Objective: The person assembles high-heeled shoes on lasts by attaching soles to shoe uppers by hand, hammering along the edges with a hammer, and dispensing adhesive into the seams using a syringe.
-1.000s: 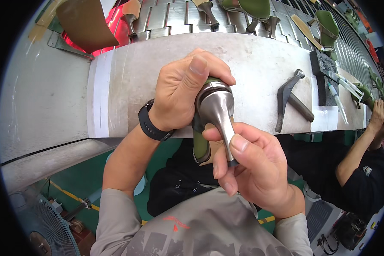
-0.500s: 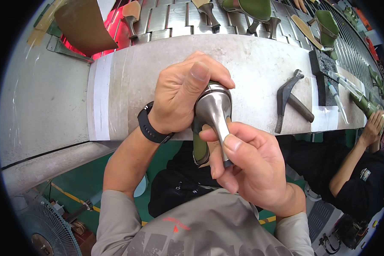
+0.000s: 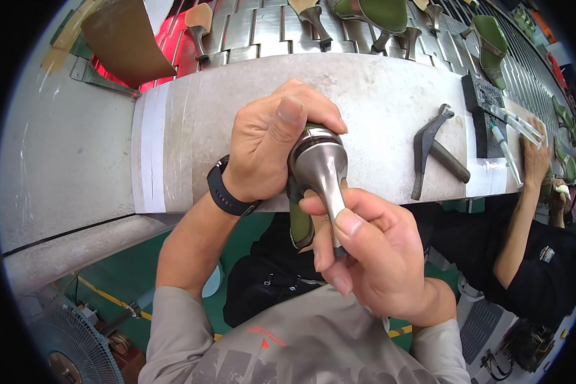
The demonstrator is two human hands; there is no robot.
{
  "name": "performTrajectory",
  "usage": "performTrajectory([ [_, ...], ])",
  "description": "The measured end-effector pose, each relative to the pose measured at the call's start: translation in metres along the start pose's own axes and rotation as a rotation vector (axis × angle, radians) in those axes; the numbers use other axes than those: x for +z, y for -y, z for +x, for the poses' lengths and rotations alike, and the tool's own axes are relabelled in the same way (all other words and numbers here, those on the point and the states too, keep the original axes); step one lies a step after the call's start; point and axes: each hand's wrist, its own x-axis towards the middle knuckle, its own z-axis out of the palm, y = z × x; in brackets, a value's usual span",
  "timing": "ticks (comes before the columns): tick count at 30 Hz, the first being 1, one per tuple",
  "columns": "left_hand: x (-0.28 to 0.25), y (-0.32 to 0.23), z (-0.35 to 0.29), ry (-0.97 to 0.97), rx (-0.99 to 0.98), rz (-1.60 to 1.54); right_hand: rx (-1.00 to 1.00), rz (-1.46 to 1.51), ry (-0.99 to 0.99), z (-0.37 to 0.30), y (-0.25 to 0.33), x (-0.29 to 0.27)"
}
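Both hands' fingers curled tight (thumbs too) around green shoe.

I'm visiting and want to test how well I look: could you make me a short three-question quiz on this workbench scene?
1. True or false: both hands grip the green high-heeled shoe.
2. What wraps the left wrist?
3. Which tool lies on the bench right of the shoe: A scissors, B hammer-like tool, C brush?

Key:
1. True: left hand round the shoe body, right hand fingers on the metallic heel.
2. A black wristband.
3. B.
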Motion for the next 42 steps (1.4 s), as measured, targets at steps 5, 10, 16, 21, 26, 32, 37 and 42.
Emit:
performTrajectory([
  [5,0.0,0.0,0.0,-0.003,0.002,0.035,0.003,0.112,-0.005,0.003,0.0,-0.001],
  [10,-0.002,0.0,0.001,0.002,0.006,0.058,0.005,0.065,-0.004,0.005,0.0,0.001],
  [16,-0.001,-0.004,0.003,0.021,0.014,0.072,0.001,0.012,0.004,0.005,0.001,0.0],
  [21,-0.004,-0.001,0.003,0.062,0.008,0.073,0.027,-0.001,-0.022,0.008,0.002,0.001],
  [26,0.005,-0.002,0.013,0.056,-0.036,0.025,0.008,-0.065,-0.097,0.01,0.01,0.003],
  [32,-0.006,0.013,0.046,0.105,-0.273,0.12,-0.04,-0.451,-0.095,0.051,0.061,-0.022],
  [37,0.012,0.022,0.056,0.033,-0.31,0.139,-0.007,-1.226,-0.131,0.065,0.109,-0.025],
  [42,0.007,0.032,0.053,0.057,-0.402,0.083,-0.067,-1.501,-0.158,0.074,0.107,-0.022],
])
